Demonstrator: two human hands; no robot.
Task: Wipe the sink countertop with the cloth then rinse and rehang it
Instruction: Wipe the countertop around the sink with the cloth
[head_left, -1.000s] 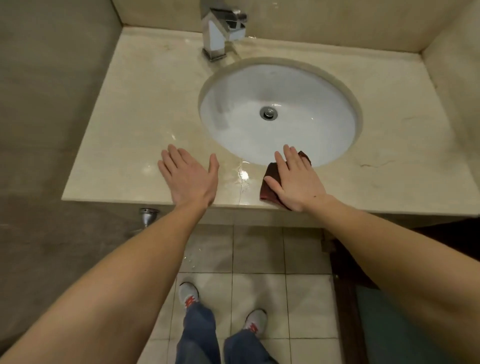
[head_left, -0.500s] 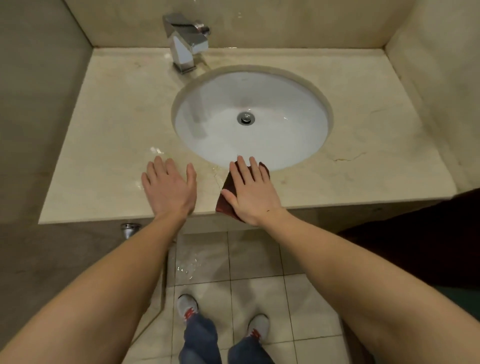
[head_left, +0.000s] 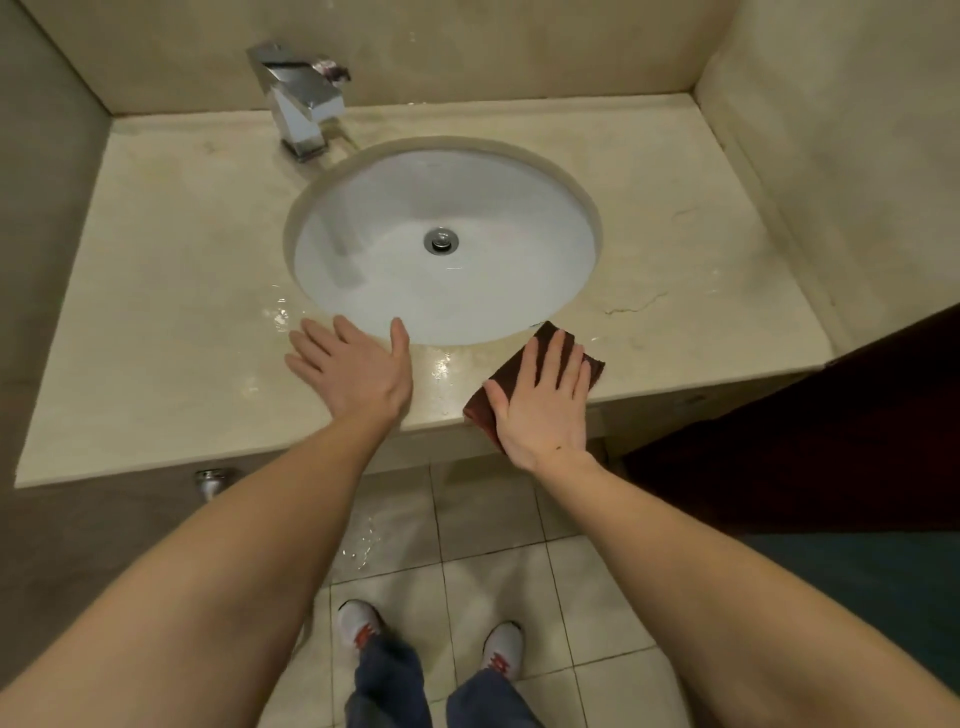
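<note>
A dark red folded cloth (head_left: 558, 343) lies on the front strip of the beige marble countertop (head_left: 171, 291), just right of the basin's front rim. My right hand (head_left: 543, 400) presses flat on the cloth with straight fingers, covering most of it. My left hand (head_left: 353, 369) rests flat on the wet counter at the basin's front left, fingers spread. The white oval basin (head_left: 493, 291) sits in the middle with a chrome drain (head_left: 440, 240). A square chrome faucet (head_left: 298, 101) stands at the back left.
Walls close the counter at the back, left and right. Water glistens on the counter between my hands and left of the basin. A dark door or panel (head_left: 831, 441) stands to the right. Below are wet floor tiles (head_left: 395, 525) and my shoes.
My right hand has slid the cloth to the right along the counter's front strip, away from my left hand. My left hand stays flat on the counter. The camera view has shifted.
</note>
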